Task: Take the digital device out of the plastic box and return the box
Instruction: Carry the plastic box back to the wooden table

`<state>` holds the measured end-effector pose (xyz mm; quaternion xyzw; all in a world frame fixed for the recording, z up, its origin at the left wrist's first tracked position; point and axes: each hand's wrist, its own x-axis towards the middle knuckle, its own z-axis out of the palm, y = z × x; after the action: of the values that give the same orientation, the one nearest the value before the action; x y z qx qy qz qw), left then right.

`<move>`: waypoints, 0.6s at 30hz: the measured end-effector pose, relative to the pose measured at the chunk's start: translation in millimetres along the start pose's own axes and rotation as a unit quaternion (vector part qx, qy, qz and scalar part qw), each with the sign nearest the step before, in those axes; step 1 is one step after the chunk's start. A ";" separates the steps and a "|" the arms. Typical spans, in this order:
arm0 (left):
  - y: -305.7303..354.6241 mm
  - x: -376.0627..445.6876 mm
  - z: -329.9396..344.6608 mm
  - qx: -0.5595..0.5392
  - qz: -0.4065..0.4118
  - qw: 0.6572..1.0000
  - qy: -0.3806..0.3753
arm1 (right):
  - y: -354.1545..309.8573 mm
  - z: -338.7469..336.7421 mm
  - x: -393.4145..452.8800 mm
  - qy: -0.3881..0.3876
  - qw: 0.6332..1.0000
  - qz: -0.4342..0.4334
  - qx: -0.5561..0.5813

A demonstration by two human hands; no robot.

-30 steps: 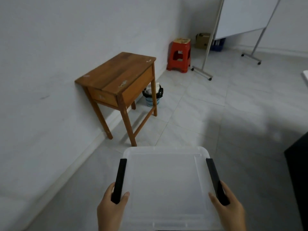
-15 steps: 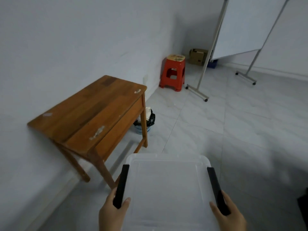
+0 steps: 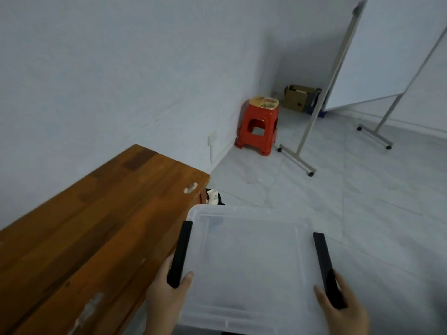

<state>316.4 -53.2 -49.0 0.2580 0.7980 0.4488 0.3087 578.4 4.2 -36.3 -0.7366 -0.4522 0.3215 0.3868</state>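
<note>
Plastic box (image 3: 251, 257), translucent w/ lid on, held at 6 o'clock, above floor (image 3: 362, 201). Left hand (image 3: 167, 298) grips black handle (image 3: 180, 252) on box's left side, thumb over lid. Right hand (image 3: 343, 308) clasps right handle (image 3: 325, 264). Wooden table (image 3: 79, 226) at 9 o'clock, just beside box. Red stool (image 3: 258, 126) at 12 o'clock, by wall. Digital device not visible; box contents unclear.

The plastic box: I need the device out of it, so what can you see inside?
Nothing clear. The plastic box has its frosted lid on, held by the left hand and right hand at its black handles. The lid hides whatever is inside.
</note>
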 end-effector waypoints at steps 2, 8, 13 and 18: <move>25.7 31.9 10.2 -0.005 0.008 1.000 0.027 | -32.1 20.7 39.6 -0.017 1.000 -0.020 0.007; 74.7 105.6 5.3 -0.064 -0.024 0.982 0.174 | -133.6 103.4 131.1 -0.108 0.986 -0.125 0.021; 65.9 130.8 -43.9 -0.005 -0.092 0.948 0.304 | -187.3 205.9 139.0 -0.275 0.946 -0.170 -0.002; 43.8 136.1 -108.4 -0.023 -0.159 0.902 0.401 | -221.3 316.8 98.4 -0.421 0.875 -0.231 -0.060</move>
<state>151.8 0.6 -2.1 -0.0812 0.8743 0.4773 0.0350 263.0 247.2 -14.7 -0.4280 -0.7479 0.4751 0.1781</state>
